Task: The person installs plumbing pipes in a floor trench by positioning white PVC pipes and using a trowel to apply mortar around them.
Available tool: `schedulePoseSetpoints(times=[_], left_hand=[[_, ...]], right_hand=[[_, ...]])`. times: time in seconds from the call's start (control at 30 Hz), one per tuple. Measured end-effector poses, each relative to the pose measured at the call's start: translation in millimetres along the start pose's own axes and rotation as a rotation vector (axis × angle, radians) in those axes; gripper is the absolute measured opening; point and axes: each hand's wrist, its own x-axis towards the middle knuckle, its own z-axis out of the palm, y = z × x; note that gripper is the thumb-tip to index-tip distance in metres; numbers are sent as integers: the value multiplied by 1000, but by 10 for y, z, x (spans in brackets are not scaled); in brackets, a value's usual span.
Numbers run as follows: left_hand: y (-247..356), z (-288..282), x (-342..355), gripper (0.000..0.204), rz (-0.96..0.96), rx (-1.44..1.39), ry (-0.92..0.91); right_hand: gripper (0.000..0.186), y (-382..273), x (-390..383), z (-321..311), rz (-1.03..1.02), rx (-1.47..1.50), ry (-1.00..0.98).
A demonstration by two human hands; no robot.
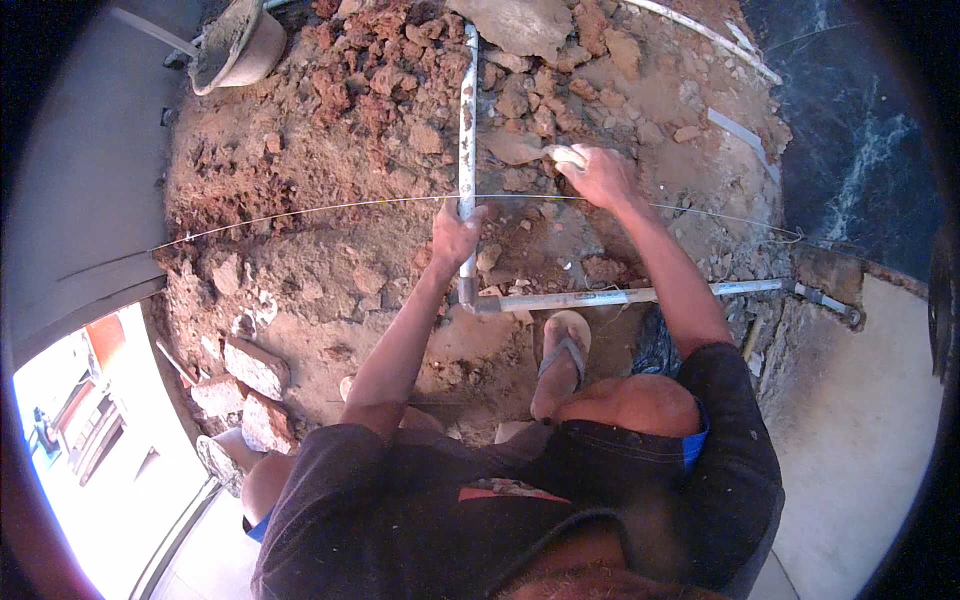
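Observation:
My left hand (457, 236) is closed around an upright-running white plastic pipe (468, 120), a little above its grey elbow joint (474, 298). From that elbow a second white pipe (620, 297) runs off to the right, close in front of my foot. My right hand (598, 176) grips the handle of a trowel, whose dirt-coated blade (513, 148) points left toward the first pipe, over the loose soil (400, 180). A thin taut string (330, 205) crosses the dirt from left to right, passing by both hands.
Broken clods (375, 80) and a large flat stone (515, 22) lie at the far side. A bucket (245, 50) stands far left, bricks (258, 368) near left. A dark marbled slab (850, 130) borders the right. My sandalled foot (560, 365) is beside the pipe.

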Motion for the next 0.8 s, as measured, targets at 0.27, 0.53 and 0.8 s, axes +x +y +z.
schedulePoseSetpoints(times=[0.27,0.53,0.8], left_hand=[[-121,118,79,44,-11,-13,-14],[-420,134,184,46,10,-54,14],[-401,103,212,43,-65,5,23]], right_hand=[[56,1171,-125,-352,131,-246,392],[42,-171,-159,-76,337,976,-500],[47,-37,542,-32,282,662,-195]])
